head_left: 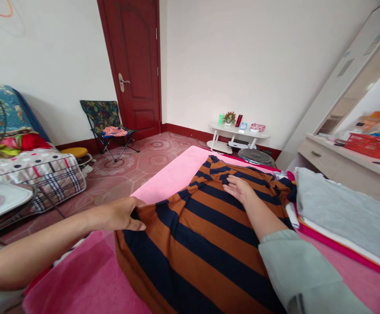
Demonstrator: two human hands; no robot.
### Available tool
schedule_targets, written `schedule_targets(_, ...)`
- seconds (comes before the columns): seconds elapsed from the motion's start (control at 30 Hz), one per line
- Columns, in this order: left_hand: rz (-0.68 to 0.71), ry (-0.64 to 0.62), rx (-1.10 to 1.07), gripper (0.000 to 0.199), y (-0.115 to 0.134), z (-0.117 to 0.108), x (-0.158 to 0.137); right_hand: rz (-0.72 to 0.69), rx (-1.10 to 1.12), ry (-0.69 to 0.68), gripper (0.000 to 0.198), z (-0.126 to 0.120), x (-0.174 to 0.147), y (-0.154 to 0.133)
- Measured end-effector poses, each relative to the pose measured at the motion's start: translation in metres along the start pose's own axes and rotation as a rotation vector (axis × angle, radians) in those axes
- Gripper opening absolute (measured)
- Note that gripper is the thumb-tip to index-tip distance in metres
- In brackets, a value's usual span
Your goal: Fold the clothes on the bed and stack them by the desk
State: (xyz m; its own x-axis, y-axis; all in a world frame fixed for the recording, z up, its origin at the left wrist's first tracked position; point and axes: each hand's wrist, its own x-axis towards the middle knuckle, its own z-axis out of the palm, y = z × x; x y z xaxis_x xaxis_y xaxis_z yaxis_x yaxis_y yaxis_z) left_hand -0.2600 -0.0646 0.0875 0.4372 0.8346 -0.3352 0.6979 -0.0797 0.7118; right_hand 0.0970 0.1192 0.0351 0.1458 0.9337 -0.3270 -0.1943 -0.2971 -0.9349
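A brown and navy striped shirt (206,226) lies spread over a pink-covered surface, with some folds near its far end. At the shirt's left edge, my left hand (121,216) is closed, pinching the fabric between thumb and fingers. My right hand (237,188) rests on the upper part of the shirt, fingers stretched out and palm turned partly sideways. The shirt's near end runs out of the bottom of the view, and my right sleeve hides part of its right side.
Right of the shirt sits a stack of folded clothes (347,213), grey on top. Beyond it are a drawer desk (320,152) and a red basket (373,146). A folding chair (103,117) stands by the red door (134,56). A low white table (238,132) is against the wall.
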Motion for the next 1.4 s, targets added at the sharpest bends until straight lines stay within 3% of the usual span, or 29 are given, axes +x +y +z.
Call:
schedule_targets(0.17,0.043,0.006,-0.091,0.032,0.017,0.005,-0.010,0.015,-0.002,0.035,0.019,0.019,0.033,-0.005)
schedule_targets(0.3,0.098,0.017,-0.133,0.039,0.043,0.018,-0.007,-0.071,0.028,0.009,0.017,0.031,0.041,-0.014)
schedule_targets(0.43,0.212,-0.044,-0.189,0.043,0.078,0.035,0.004,-0.223,0.079,-0.012,0.013,0.023,0.046,-0.042)
schedule_targets(0.57,0.319,-0.043,-0.179,0.045,0.096,0.061,0.025,-0.277,0.077,-0.008,0.014,0.000,0.051,-0.059)
schedule_targets(0.63,0.380,-0.143,-0.131,0.042,0.098,0.076,0.039,-0.273,0.064,0.012,0.015,-0.013,0.052,-0.054)
schedule_targets(0.77,0.322,-0.661,-0.004,0.045,0.109,0.093,0.074,-0.220,0.024,0.061,0.017,-0.035,0.059,-0.021)
schedule_targets(0.8,0.278,-0.724,0.009,0.046,0.114,0.093,0.085,-0.213,0.017,0.069,0.018,-0.039,0.061,-0.013)
schedule_targets(0.83,0.250,-0.700,0.027,0.045,0.120,0.092,0.098,-0.213,0.013,0.074,0.018,-0.042,0.063,-0.005)
schedule_targets(0.87,0.249,-0.581,0.062,0.042,0.125,0.090,0.113,-0.220,0.011,0.076,0.018,-0.046,0.065,0.001)
schedule_targets(1.0,0.325,0.281,0.309,0.039,0.126,0.086,0.187,-0.272,-0.008,0.079,0.023,-0.053,0.069,0.011)
schedule_targets(1.07,0.257,0.492,0.394,0.059,0.113,0.091,0.221,-0.299,-0.036,0.093,0.024,-0.055,0.070,0.012)
schedule_targets(1.2,0.196,0.491,0.539,0.067,0.083,0.105,0.257,-0.354,-0.152,0.181,0.022,-0.055,0.075,0.016)
schedule_targets(1.4,0.250,0.466,0.580,0.065,0.077,0.107,0.258,-0.446,-0.501,0.550,0.023,-0.061,0.097,0.000)
